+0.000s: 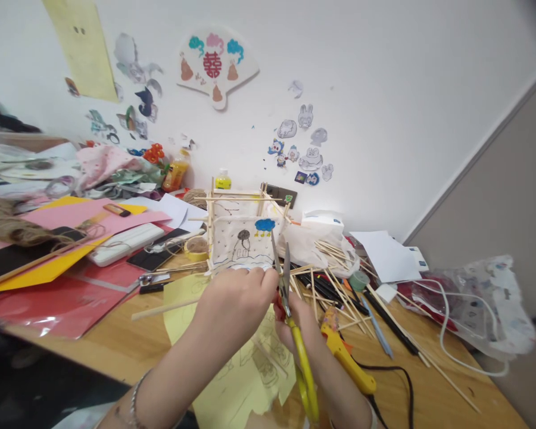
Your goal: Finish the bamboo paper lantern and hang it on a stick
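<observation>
My left hand (pixel 239 298) is closed, knuckles up, in the middle of the view; what its fingers hold is hidden. Right beside it, my right hand (pixel 299 319) is closed around the scissors (pixel 306 375), whose yellow handles hang toward me and whose blades point forward, slightly apart. A small red thing (pixel 277 301) shows between the two hands, too small to name. Just behind them stands a little frame of wooden sticks (pixel 211 223) with white drawn panels (pixel 227 238), one bearing a blue cloud. Under my forearms lies yellow paper (pixel 232 387) with pencil drawings.
A yellow glue gun (pixel 348 363) with a black cord lies right of my right hand. Loose sticks (pixel 339 298) and pens spread behind it. Colored folders (pixel 67 298), twine (pixel 9 226) and a tape roll (pixel 196 247) lie left. A plastic bag (pixel 486 304) sits at the right edge.
</observation>
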Motion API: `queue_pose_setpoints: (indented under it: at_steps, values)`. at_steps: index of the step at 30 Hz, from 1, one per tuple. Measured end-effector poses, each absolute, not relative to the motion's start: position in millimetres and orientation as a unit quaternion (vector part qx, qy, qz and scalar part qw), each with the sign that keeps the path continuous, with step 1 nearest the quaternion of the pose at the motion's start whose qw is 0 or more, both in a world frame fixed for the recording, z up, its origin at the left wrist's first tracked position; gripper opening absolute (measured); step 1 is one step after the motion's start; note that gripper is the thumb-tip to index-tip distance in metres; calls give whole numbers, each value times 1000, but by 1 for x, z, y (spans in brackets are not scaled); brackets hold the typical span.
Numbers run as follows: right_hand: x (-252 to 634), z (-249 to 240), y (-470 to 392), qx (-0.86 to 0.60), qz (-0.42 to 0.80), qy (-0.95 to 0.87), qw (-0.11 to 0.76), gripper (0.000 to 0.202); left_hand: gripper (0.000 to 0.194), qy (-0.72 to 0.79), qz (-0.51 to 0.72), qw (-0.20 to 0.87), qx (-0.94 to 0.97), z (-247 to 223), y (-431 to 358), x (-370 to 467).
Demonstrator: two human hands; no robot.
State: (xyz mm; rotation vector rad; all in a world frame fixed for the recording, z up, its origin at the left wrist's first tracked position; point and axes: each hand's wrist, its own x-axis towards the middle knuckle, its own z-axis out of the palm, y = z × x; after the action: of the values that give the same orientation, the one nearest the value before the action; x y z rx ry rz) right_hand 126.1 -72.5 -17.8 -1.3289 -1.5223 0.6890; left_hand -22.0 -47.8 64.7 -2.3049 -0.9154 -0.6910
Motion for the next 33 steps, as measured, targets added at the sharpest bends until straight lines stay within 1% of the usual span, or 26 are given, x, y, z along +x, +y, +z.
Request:
queue_pose_setpoints:
  at_steps: [3,7,11,13,17,20,22,24,27,30,33]
  values:
    - [126,-16,-70,-555,290,-626,465,38,19,-368,-252,235,-863,61,-41,-27]
    - [125,-12,-72,-592,296,-630,405,42,15,-403,-243,177,-864,49,-33,-39]
    - [122,-14,-74,-596,295,-645,378,46,18,-435,-281,130,-845,37,-33,-50]
    - [120,-15,-74,-595,282,-652,377,52,23,-450,-309,58,-836,34,-35,-54]
    - [120,-14,-75,-573,266,-672,387,74,30,-419,-370,-131,-819,36,-37,-60]
    - [125,-12,-77,-522,310,-688,398,82,38,-400,-401,-189,-802,44,-37,-69]
    - [128,-11,-76,-519,323,-683,400,81,39,-406,-410,-190,-794,51,-38,-78]
    - [131,-12,-73,-560,292,-676,380,76,38,-434,-429,-159,-776,55,-38,-90]
    - [129,-19,-65,-648,187,-673,304,65,33,-507,-456,-65,-729,55,-41,-110]
    - [120,-28,-60,-694,90,-681,216,53,27,-541,-444,40,-713,50,-46,-119]
    - [110,-32,-58,-698,56,-698,151,57,24,-493,-417,114,-755,44,-52,-112]
